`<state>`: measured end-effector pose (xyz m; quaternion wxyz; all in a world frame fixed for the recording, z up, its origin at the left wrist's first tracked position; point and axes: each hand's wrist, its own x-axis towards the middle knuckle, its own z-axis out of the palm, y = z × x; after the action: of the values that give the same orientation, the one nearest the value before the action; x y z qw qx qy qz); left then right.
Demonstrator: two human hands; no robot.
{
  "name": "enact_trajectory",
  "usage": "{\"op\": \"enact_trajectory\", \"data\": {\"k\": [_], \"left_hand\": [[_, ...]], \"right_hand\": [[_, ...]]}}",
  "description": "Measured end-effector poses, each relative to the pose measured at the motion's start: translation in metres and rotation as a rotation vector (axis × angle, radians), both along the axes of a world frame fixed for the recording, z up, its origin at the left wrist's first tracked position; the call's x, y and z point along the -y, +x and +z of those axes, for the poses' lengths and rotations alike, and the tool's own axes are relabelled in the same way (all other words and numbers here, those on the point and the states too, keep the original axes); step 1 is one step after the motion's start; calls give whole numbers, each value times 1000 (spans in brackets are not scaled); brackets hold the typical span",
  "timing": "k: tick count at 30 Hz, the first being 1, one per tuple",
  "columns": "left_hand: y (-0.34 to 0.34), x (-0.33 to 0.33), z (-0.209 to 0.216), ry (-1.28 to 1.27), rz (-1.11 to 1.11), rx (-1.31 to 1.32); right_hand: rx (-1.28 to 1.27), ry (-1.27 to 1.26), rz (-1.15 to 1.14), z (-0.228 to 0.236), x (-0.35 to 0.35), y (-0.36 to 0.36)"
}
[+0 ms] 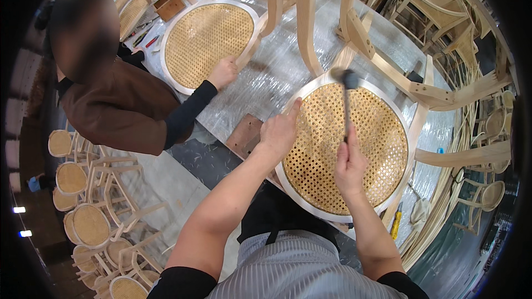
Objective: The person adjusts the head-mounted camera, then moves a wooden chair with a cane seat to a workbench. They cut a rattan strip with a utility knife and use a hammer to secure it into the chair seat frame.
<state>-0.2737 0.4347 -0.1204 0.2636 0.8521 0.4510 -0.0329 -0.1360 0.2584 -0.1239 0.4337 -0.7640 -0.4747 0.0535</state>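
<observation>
A round chair seat [343, 149] of woven cane with a pale wooden rim lies on the table in front of me. My right hand [350, 166] is wrapped round the dark handle of a mallet [348, 80]. The mallet's black head, a little blurred, is over the far edge of the seat; whether it touches the rim I cannot tell. My left hand [279, 134] rests at the seat's left side, its index finger stretched out onto the rim. The other fingers of that hand are partly hidden, and I see nothing held in it.
A co-worker [127, 99] at the left has one hand on a second cane seat [209, 44]. Wooden chair frames [307, 22] stand along the far side. Cane strips [451, 188] and a yellow-handled tool [396, 222] lie at the right. A brown block [244, 134] sits by the table edge.
</observation>
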Motion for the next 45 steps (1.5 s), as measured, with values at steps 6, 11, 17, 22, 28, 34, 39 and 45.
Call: {"op": "enact_trajectory", "data": {"k": [6,11,17,22,28,34,39,45], "left_hand": [[-11,5,-7,26,11,40],[-13,5,-6,7,17,8],[-17,5,-13,39,2,29],[-19,3,-15,63,18,49],[-18,5,-12,18,11,43],[-24,4,-17,23,20,54],[-31,1,-10,27,-37,40],[-33,-4,-12,78,-43,55]], "right_hand": [[-212,-466,58,13,-7,-1],[-224,-308,64,17,-7,7],[-18,72,34,9,-8,-2],[-157,-314,87,20,-9,2],[-71,-257,103,11,-5,1],[-198,-438,72,16,-13,0],[-225,-329,65,4,-6,7],[-331,7,-39,53,13,12]]}}
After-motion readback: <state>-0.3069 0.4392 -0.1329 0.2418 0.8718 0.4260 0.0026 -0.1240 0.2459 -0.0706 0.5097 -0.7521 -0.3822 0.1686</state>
